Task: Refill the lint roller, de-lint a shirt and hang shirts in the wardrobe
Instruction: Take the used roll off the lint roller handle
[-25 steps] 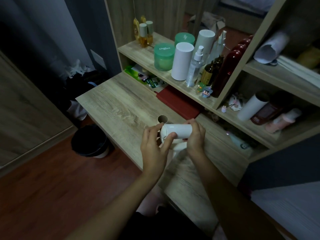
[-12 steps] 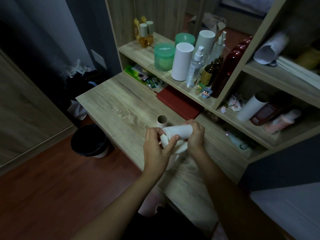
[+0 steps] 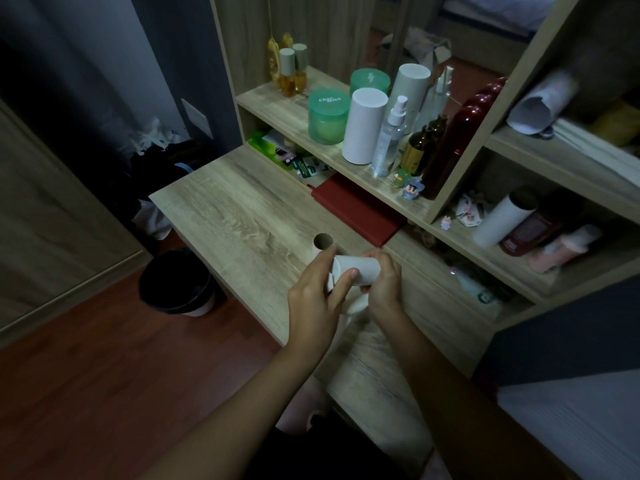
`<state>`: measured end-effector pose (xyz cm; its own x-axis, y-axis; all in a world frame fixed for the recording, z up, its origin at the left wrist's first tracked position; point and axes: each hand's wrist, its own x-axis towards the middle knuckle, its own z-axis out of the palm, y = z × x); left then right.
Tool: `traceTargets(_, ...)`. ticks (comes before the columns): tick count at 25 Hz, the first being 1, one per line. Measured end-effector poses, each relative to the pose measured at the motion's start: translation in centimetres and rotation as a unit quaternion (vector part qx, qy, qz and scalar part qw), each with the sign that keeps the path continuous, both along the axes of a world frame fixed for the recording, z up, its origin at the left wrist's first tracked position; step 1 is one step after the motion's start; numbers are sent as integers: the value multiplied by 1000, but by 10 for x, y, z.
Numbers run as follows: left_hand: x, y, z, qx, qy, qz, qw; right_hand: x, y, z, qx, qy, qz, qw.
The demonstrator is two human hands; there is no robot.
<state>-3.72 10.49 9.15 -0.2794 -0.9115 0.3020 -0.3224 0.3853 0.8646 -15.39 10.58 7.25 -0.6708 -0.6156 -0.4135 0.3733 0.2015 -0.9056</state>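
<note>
I hold a white lint roller refill roll (image 3: 360, 270) lying sideways above the wooden desk (image 3: 242, 216). My right hand (image 3: 382, 285) grips its right end. My left hand (image 3: 317, 299) closes around its left end, thumb pressed on the front. The white lint roller handle (image 3: 356, 304) shows just below the roll, between my hands, mostly hidden. An empty brown cardboard core (image 3: 322, 244) stands upright on the desk right behind my left fingers. No shirt is in view.
Shelves behind the desk carry bottles, green jars (image 3: 327, 116) and white cylinders (image 3: 363, 126). A red notebook (image 3: 356, 211) lies under the lowest shelf. A black bin (image 3: 176, 284) stands on the floor left of the desk, with a wooden door (image 3: 45, 216) further left.
My left hand has slid further over the roll's left end and the roll has tilted and shifted slightly. The cardboard core has stayed in place.
</note>
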Motion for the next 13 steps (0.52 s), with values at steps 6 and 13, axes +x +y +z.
traceTargets(6,-4,2,-6,-15,2,-8,1000,3,5,-1,-6,-32,-10,999)
traceTargets(13,0,-4,-9,55,28,21,998,3,5,3,9,15,15,1000)
